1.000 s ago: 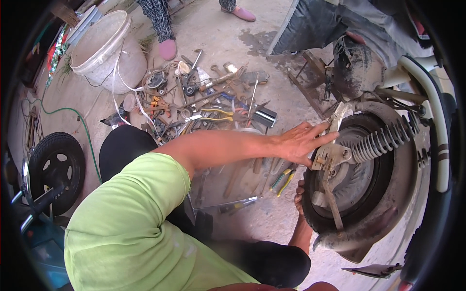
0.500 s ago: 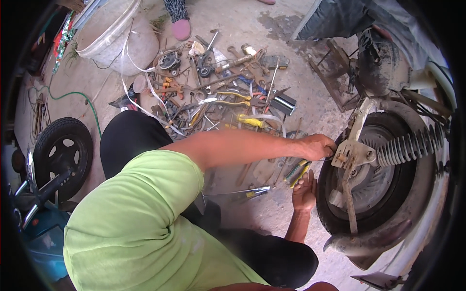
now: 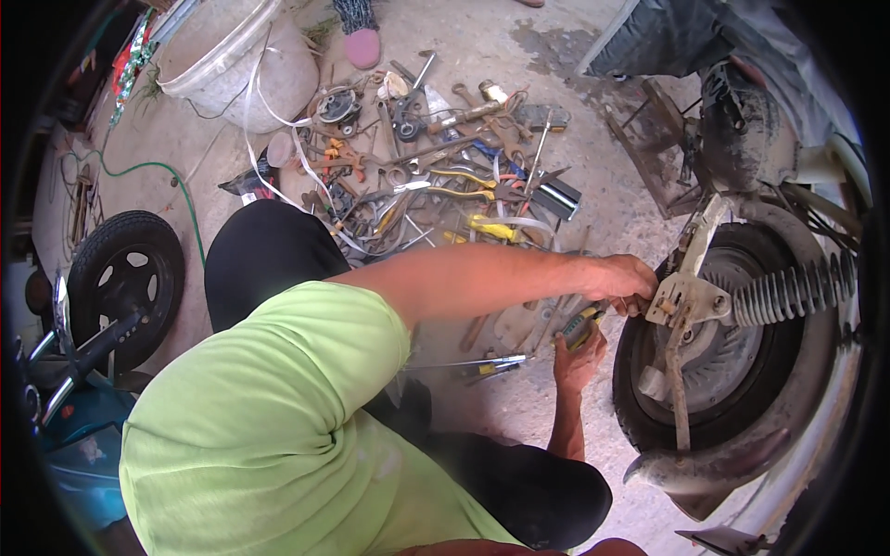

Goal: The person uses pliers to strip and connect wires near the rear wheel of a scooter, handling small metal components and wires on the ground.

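Observation:
My left hand (image 3: 629, 281) reaches across to the wheel, fingers bent and pressed together beside the metal bracket (image 3: 686, 301) at the axle. What they pinch is too small to make out. Just below it, my right hand (image 3: 580, 360) is closed round the yellow-and-green handles of pliers (image 3: 580, 326), whose jaw end lies close under my left fingers. The wheel with its black tyre (image 3: 640, 408) stands upright under a dusty mudguard (image 3: 732, 463). A coil spring (image 3: 797, 289) runs from the bracket to the right.
Many loose tools, including yellow-handled pliers (image 3: 454, 183), cover the ground ahead. A screwdriver-like tool (image 3: 482, 360) lies nearer. A large whitish tub (image 3: 278, 83) stands far left, a small wheel (image 3: 130, 278) at left. Another person's pink-covered foot (image 3: 362, 48) is at the top.
My right hand, open beside the pliers before, has closed round their handles and brought these together. My left hand stays at the bracket. The whole view has shifted slightly.

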### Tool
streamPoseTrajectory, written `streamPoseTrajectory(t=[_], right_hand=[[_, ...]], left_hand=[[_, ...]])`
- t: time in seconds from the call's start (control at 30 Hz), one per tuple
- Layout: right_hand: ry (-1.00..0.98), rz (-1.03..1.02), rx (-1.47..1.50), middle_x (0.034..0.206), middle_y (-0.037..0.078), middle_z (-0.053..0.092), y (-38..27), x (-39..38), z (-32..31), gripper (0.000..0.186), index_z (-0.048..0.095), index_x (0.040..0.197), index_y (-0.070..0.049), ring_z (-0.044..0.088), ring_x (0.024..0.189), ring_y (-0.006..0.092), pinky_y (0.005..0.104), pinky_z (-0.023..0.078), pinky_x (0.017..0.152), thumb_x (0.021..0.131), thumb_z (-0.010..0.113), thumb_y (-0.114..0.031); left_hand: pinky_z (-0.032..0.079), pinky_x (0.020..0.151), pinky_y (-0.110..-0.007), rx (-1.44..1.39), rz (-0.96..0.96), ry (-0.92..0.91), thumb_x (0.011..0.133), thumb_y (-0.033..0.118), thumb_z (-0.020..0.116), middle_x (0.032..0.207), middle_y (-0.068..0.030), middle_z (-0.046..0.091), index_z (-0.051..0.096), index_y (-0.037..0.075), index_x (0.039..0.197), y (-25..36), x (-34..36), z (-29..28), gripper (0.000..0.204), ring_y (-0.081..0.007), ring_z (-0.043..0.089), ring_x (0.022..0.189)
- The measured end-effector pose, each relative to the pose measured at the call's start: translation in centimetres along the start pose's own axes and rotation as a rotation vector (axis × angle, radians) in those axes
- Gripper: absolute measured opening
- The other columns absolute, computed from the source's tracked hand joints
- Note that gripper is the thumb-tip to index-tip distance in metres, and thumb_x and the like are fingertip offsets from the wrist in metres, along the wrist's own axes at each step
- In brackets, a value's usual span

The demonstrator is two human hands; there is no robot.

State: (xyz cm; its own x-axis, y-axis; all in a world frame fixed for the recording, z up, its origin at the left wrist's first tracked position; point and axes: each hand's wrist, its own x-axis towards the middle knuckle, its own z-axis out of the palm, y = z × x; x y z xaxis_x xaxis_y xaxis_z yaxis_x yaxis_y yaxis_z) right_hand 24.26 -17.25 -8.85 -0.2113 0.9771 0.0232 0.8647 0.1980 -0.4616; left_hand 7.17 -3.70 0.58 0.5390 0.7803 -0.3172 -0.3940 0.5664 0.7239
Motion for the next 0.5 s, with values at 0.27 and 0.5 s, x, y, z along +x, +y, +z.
streamPoseTrajectory(t=[0.27,0.5], right_hand=[[0.026,0.09,-0.068,0.129,0.022,0.052,2.0,0.2,0.3,0.079,0.043,0.141,-0.008,0.048,0.121,0.043,0.052,0.039,0.105,0.07,0.075,-0.018],[0.009,0.028,0.001,0.126,0.022,0.053,2.2,-0.9,-0.4,0.075,0.047,0.14,-0.008,0.049,0.119,0.0424,0.051,0.04,0.103,0.07,0.073,-0.018]], left_hand=[[0.055,0.072,-0.036,-0.082,-0.052,-0.042,0.092,0.011,0.06,0.1,-0.0086,0.069,0.064,0.003,0.115,0.4,0.4,-0.5,0.025,-0.0207,0.068,0.084],[0.053,0.059,-0.03,0.287,0.102,0.119,0.091,0.006,0.061,0.086,-0.0043,0.068,0.07,0.002,0.1,0.0,1.5,-0.9,0.013,-0.0131,0.064,0.072]])
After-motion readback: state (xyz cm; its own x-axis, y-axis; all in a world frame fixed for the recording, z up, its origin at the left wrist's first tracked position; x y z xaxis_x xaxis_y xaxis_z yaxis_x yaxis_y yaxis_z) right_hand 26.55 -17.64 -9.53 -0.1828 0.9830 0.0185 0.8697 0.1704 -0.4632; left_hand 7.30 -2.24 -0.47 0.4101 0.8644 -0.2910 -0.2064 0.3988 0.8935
